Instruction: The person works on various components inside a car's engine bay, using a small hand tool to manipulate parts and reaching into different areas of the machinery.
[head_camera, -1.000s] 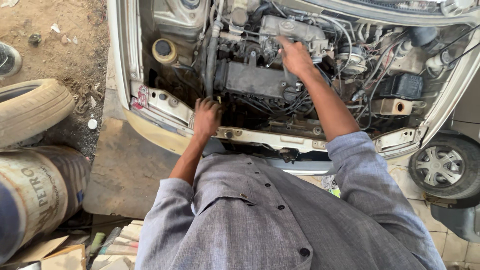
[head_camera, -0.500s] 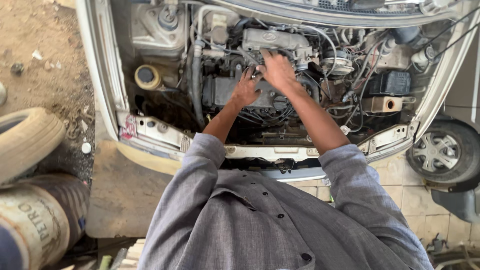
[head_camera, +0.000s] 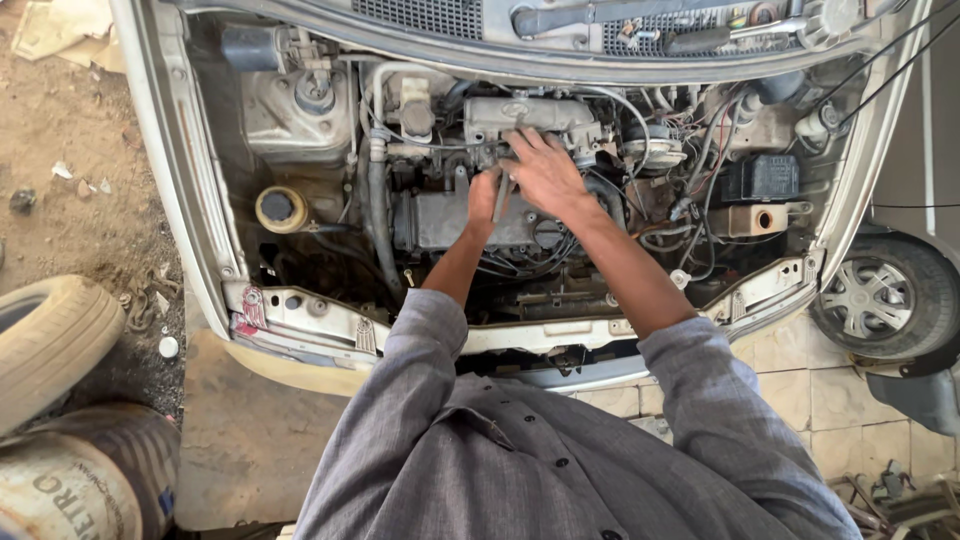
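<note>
I lean over the open engine bay of a white car. My left hand (head_camera: 483, 203) is curled against the top of the grey engine cover (head_camera: 435, 222), closed around a slim metal tool (head_camera: 502, 198) that stands nearly upright. Just to its right, my right hand (head_camera: 548, 168) lies with fingers spread over the pale intake casting (head_camera: 530, 112), its thumb close to the tool. Both grey sleeves (head_camera: 420, 350) cross the car's front crossbeam (head_camera: 300, 315). What the tool's tip touches is hidden by the hands.
A round yellow-rimmed reservoir cap (head_camera: 280, 208) sits left of the engine, a black box (head_camera: 765, 178) and tangled wires to the right. A loose tyre (head_camera: 50, 340) and a rusty drum (head_camera: 70, 480) lie at left on dirt. The car's front wheel (head_camera: 880, 295) is at right.
My left hand left the front crossbeam and went up to the engine beside my right hand, now closed on the tool. The view has shifted closer to the engine.
</note>
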